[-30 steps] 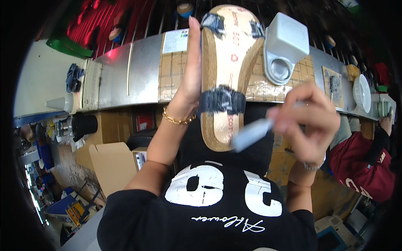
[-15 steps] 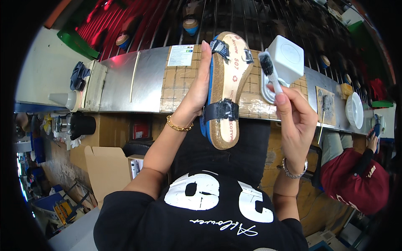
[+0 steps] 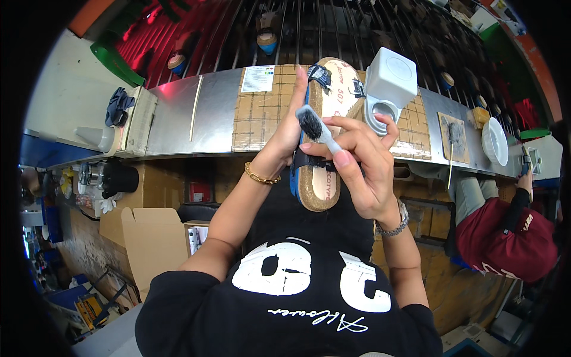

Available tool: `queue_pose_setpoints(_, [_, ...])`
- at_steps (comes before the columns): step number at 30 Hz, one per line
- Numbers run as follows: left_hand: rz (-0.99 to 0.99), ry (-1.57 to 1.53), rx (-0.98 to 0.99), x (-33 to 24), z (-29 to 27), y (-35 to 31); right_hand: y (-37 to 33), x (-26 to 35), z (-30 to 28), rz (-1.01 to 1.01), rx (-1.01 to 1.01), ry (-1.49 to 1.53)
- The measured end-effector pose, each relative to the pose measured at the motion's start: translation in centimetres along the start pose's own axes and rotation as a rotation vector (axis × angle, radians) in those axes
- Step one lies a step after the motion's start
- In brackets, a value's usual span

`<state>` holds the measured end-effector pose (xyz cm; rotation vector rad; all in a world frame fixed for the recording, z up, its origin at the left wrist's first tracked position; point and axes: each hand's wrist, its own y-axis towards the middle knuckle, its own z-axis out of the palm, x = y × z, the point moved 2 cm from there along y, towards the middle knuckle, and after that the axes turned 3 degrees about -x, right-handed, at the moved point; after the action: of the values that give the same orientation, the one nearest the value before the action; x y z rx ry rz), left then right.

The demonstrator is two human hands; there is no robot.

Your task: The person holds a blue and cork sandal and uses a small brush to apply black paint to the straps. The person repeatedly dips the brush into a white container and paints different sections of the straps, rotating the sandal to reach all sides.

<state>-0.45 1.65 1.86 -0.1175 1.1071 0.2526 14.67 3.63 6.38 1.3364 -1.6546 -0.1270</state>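
Observation:
My left hand (image 3: 284,135) is wrapped around the left side of a sandal (image 3: 320,189), held upright with its cork-edged, pale underside towards me. Dark strap ends lie folded onto that underside, and blue shows along its left edge. Pinched in my right hand (image 3: 366,169) is a small brush (image 3: 310,124) with a whitish handle and dark bristles. It is in front of the sandal's middle; whether the bristles touch it I cannot tell. A white plastic container (image 3: 391,74) with a round cup stands on the cardboard-covered bench, just right of the sandal.
Cardboard (image 3: 256,122) covers part of the metal bench (image 3: 169,119). Behind runs a rack of rods (image 3: 297,30) carrying more blue-toed sandals. A white bowl (image 3: 495,141), a stained board (image 3: 453,134) and a thin stick (image 3: 196,107) lie around. A co-worker in maroon (image 3: 505,238) is at right.
My right hand has carried the brush left from beside the white container to in front of the sandal. The sandal stays in my left hand. The co-worker has shifted slightly.

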Motion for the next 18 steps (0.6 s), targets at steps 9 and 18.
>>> queue_pose_setpoints(9, [-0.064,-0.197,0.027,-0.7,0.2,0.2,-1.2,-1.3,-2.5,0.217,-0.089,0.558])
queue_pose_setpoints(18, [-0.052,-0.631,-0.185,-2.4,-14.7,1.3,-6.1,-9.1,-9.0,0.554,-0.425,0.173])
